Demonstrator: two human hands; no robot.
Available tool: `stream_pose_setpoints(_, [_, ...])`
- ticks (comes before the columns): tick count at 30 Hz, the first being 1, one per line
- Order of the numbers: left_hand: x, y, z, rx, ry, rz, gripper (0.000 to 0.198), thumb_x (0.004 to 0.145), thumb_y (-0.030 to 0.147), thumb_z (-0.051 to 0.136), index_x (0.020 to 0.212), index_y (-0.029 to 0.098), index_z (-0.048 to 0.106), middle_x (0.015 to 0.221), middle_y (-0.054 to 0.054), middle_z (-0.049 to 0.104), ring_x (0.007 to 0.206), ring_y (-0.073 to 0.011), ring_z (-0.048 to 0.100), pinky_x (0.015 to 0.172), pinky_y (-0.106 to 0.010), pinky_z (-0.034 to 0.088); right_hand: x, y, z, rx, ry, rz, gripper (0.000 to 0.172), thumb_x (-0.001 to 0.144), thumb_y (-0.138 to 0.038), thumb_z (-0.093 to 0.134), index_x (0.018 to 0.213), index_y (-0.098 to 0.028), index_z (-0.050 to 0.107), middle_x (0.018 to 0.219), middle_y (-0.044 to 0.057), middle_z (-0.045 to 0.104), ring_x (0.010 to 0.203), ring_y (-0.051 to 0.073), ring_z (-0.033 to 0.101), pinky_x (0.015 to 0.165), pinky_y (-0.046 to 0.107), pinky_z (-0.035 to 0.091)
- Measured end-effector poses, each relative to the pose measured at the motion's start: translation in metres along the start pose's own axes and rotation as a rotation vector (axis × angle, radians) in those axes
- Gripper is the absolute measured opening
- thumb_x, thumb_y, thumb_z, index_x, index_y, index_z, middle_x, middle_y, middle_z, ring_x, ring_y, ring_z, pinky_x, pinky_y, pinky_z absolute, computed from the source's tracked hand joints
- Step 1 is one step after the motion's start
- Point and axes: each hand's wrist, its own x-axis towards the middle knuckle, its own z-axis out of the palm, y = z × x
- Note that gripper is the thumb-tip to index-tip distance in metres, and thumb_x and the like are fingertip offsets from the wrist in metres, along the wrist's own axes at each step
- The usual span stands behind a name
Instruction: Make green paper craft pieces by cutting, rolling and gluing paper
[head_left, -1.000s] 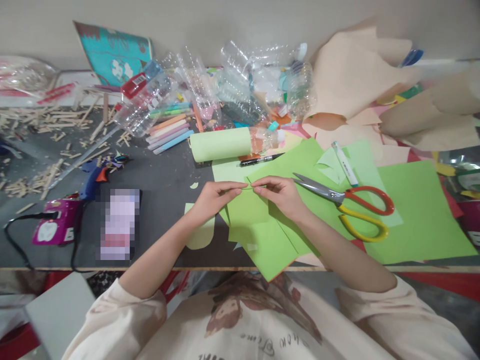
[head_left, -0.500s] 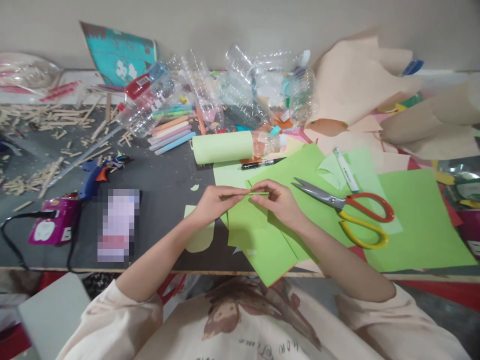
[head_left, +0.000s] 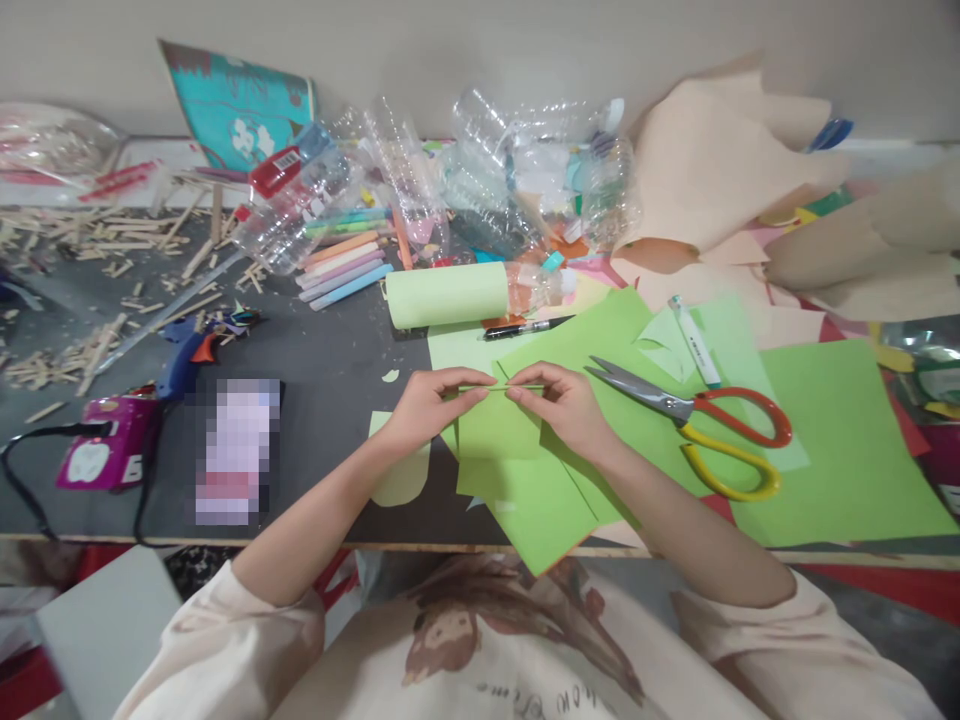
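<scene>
Both my hands are closed in a pinch on a small green paper piece [head_left: 499, 425]. Its upper edge forms a thin rolled or folded line between my fingertips. My left hand [head_left: 431, 405] grips that edge from the left, and my right hand [head_left: 562, 402] grips it from the right, with a small gap between them. Beneath lie larger green paper sheets [head_left: 532, 520]. To the right of my right hand rest scissors [head_left: 679, 405] with one red and one yellow handle, blades slightly apart. Beyond my hands a plastic bottle wrapped in pale green paper [head_left: 448, 295] lies on its side, near a black pen [head_left: 525, 328].
A phone [head_left: 234, 450], a purple box [head_left: 109, 445] and a blue glue gun [head_left: 180, 355] lie at left. Wooden sticks [head_left: 97, 240] are scattered behind them. Clear bottles [head_left: 487, 180] and beige sheets [head_left: 697, 170] crowd the back. A white tube [head_left: 694, 345] lies on paper.
My hands have moved slightly apart along the paper's edge, my right hand shifting a little to the right. More of the edge now shows between the fingertips.
</scene>
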Motion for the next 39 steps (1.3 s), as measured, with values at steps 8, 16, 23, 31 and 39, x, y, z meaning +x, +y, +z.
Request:
stream_pose_setpoints(8, [-0.0002, 0.0007, 0.0003, 0.025, 0.010, 0.020, 0.031, 0.080, 0.045, 0.065, 0.091, 0.018, 0.076, 0.096, -0.008, 0.077, 0.084, -0.0187, 0.070, 0.079, -0.027, 0.054, 0.0013, 0.0004, -0.0004, 0.040, 0.006, -0.032, 0.020, 0.068, -0.040, 0.077, 0.071, -0.021, 0.069, 0.073, 0.002, 0.070, 0.069, 0.016, 0.062, 0.067, 0.032, 0.050])
stream_pose_setpoints(16, [-0.0013, 0.0002, 0.0000, 0.035, 0.035, 0.037, 0.031, 0.080, 0.047, 0.064, 0.087, 0.019, 0.077, 0.091, -0.007, 0.078, 0.079, -0.0181, 0.070, 0.072, -0.025, 0.053, 0.0012, -0.0021, -0.0030, 0.026, -0.020, -0.032, 0.024, 0.067, -0.045, 0.078, 0.070, -0.022, 0.072, 0.070, 0.002, 0.071, 0.063, 0.016, 0.062, 0.061, 0.031, 0.049])
stream_pose_setpoints(23, [-0.0016, 0.0026, -0.0007, 0.035, 0.045, 0.026, 0.032, 0.078, 0.049, 0.065, 0.084, 0.020, 0.078, 0.084, -0.006, 0.077, 0.067, -0.0155, 0.066, 0.060, -0.024, 0.050, 0.0005, -0.0022, -0.0028, 0.013, -0.007, -0.034, 0.031, 0.065, -0.053, 0.078, 0.068, -0.023, 0.073, 0.067, 0.002, 0.071, 0.060, 0.015, 0.061, 0.058, 0.031, 0.050])
stream_pose_setpoints(31, [-0.0007, 0.0024, 0.0029, -0.099, 0.082, -0.023, 0.031, 0.076, 0.047, 0.069, 0.083, 0.018, 0.077, 0.082, -0.007, 0.076, 0.061, -0.0127, 0.060, 0.053, -0.022, 0.045, 0.0027, -0.0029, -0.0036, 0.126, -0.020, 0.011, 0.031, 0.061, -0.052, 0.081, 0.070, -0.023, 0.074, 0.068, 0.001, 0.070, 0.061, 0.014, 0.059, 0.058, 0.030, 0.048])
stream_pose_setpoints(39, [-0.0011, 0.0004, 0.0049, -0.065, 0.150, 0.010, 0.029, 0.076, 0.046, 0.068, 0.082, 0.018, 0.077, 0.079, -0.007, 0.075, 0.060, -0.0129, 0.060, 0.052, -0.023, 0.046, 0.0031, 0.0006, -0.0039, 0.215, -0.089, 0.071, 0.039, 0.060, -0.047, 0.083, 0.090, -0.025, 0.072, 0.090, 0.003, 0.070, 0.087, 0.018, 0.064, 0.070, 0.030, 0.053])
